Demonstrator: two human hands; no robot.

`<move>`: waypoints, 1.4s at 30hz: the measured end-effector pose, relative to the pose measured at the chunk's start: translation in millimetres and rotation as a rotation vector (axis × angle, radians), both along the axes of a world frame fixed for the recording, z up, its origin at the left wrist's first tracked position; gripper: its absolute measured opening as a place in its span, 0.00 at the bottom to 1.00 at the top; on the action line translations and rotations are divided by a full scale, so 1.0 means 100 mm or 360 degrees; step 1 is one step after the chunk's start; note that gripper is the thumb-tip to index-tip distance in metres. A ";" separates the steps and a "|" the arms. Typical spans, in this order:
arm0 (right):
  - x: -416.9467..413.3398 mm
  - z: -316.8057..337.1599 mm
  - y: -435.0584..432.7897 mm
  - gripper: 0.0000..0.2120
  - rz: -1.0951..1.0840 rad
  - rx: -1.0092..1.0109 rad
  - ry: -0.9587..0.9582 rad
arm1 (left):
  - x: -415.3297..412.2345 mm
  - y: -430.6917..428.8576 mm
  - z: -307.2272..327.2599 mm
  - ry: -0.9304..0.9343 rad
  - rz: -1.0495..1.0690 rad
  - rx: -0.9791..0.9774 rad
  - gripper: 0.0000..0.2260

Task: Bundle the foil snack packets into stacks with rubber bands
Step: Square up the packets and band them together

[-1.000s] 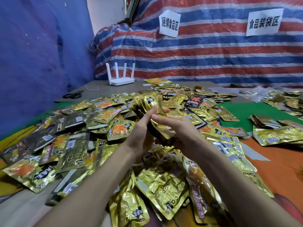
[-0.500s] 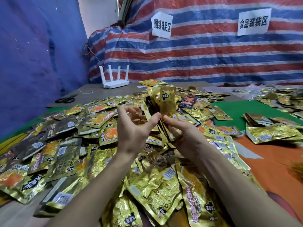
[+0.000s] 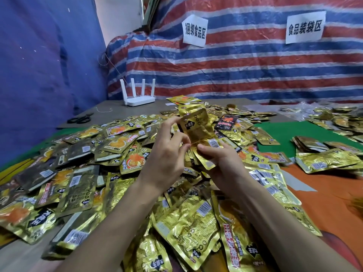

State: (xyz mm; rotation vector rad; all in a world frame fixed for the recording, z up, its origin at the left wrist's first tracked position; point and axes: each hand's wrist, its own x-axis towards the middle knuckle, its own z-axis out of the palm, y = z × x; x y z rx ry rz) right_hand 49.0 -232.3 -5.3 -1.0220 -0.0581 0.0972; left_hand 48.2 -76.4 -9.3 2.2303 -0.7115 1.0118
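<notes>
A table (image 3: 110, 112) under green and orange mats is heaped with loose gold foil packets (image 3: 115, 144), with a white router (image 3: 138, 99) and scissors (image 3: 80, 119) at its far left edge. Behind hangs a red-white-blue striped tarp (image 3: 245, 65) carrying two paper signs (image 3: 195, 30). Above the heap, the left hand (image 3: 167, 156) and right hand (image 3: 222, 161) both grip an upright stack of packets (image 3: 198, 130), a thin rubber band (image 3: 204, 139) crossing its middle.

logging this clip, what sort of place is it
Probably a makeshift snack packing workshop: loose foil packets heaped over the table, paper zone signs taped to a striped tarp wall, both hands banding a held stack.

Two hands (image 3: 167, 156), perhaps hundreds of packets (image 3: 115, 143)
</notes>
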 end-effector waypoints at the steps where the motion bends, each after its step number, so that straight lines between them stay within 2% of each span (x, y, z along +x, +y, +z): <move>1: 0.01 0.00 0.00 0.25 0.0015 -0.0004 0.0015 | 0.00 0.00 0.00 0.0014 -0.0005 -0.0038 0.01; 4: -0.01 0.00 0.02 0.35 0.0066 -0.0061 0.0033 | 0.03 0.04 0.02 0.0121 -0.0060 -0.0197 0.05; 8: 0.01 -0.02 -0.03 0.41 0.0143 -0.0119 0.0006 | 0.04 0.10 0.02 0.0275 -0.0186 -0.0362 0.06; 10: 0.02 -0.03 -0.06 0.39 0.0180 -0.0098 0.0012 | 0.03 0.11 0.03 0.0275 -0.0219 -0.0506 0.05; 14: 0.03 -0.04 -0.11 0.21 0.0303 -0.0117 0.0017 | -0.02 0.10 0.07 0.0314 -0.0299 -0.0677 0.06; 18: 0.06 -0.07 -0.12 0.16 0.0400 -0.0284 -0.0058 | -0.08 0.13 0.16 0.0491 -0.0441 -0.0903 0.30; 20: 0.04 -0.08 -0.10 0.18 0.0378 -0.0416 -0.0125 | -0.03 0.16 0.20 0.0625 -0.0313 -0.0829 0.41; 22: 0.02 -0.07 -0.09 0.22 0.0205 -0.0525 -0.0190 | 0.06 0.24 0.21 0.0835 -0.0177 -0.0782 0.47; 23: 0.03 -0.08 -0.08 0.22 0.0087 -0.0547 -0.0226 | 0.11 0.29 0.21 0.0928 -0.0211 -0.0818 0.45; 26: 0.05 -0.09 -0.05 0.17 -0.0215 -0.0497 -0.0276 | 0.21 0.37 0.13 0.1026 -0.0389 -0.0993 0.27; 29: 0.07 -0.10 0.01 0.12 -0.0305 -0.0442 -0.0269 | 0.24 0.25 0.00 0.1077 -0.0453 -0.1142 0.23; 34: 0.05 -0.10 0.00 0.10 -0.0309 -0.0407 -0.0253 | 0.18 0.11 -0.13 0.0963 -0.0501 -0.0921 0.14; 36: 0.05 -0.08 0.00 0.18 -0.0308 -0.0372 -0.0148 | 0.14 0.08 -0.14 0.0801 -0.0513 -0.0836 0.15; 38: 0.07 -0.05 0.01 0.21 -0.0389 -0.0268 0.0035 | 0.12 0.05 -0.15 0.0689 -0.0507 -0.0709 0.20; 42: 0.13 0.00 -0.03 0.10 -0.0484 -0.0054 0.0237 | 0.10 0.02 -0.19 0.0695 -0.0524 -0.0277 0.28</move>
